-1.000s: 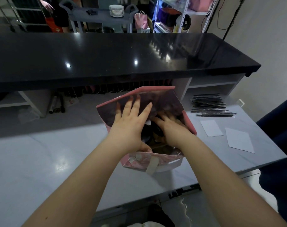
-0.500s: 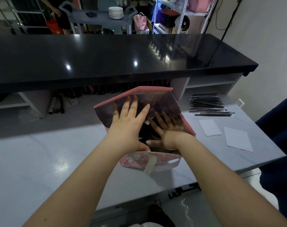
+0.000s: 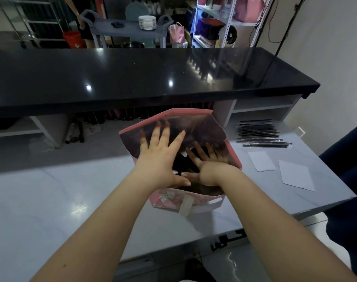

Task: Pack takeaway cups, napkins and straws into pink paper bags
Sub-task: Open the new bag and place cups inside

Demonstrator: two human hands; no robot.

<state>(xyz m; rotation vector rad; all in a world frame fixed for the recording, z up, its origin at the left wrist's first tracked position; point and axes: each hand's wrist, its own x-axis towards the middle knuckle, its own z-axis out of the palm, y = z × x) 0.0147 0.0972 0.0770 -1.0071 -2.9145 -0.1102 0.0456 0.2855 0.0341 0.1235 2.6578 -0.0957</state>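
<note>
While the left hand has stayed where it was a second ago, flat and spread against the left inner wall of the pink paper bag, the right hand has changed. It was then reaching down into the bag with the fingers pointing at the bottom. Now it has come up a little and its fingers are fanned wide against the right inner wall, with the thumb stretched left until it nearly meets the left thumb. Neither of the hands pinches anything; both press outward on the paper. The bag has not shifted: it stands upright on the bench, mouth wide open, roughly midway between the near edge and the far side. Something dark lies inside between the hands, and we cannot tell what it is.

To the left of the bag we see the widest stretch of open bench surface, running out to the frame's left border. The near edge of the bench cuts diagonally from lower left up to a corner at the right. On the right, two white napkins lie flat and apart from the bag, the nearer one close to that right corner. The black straws lie in a loose pile far right, well apart from the bag. A black raised top overhangs the far side of the bench, and the bag's far rim reaches up just in front of its edge.
</note>
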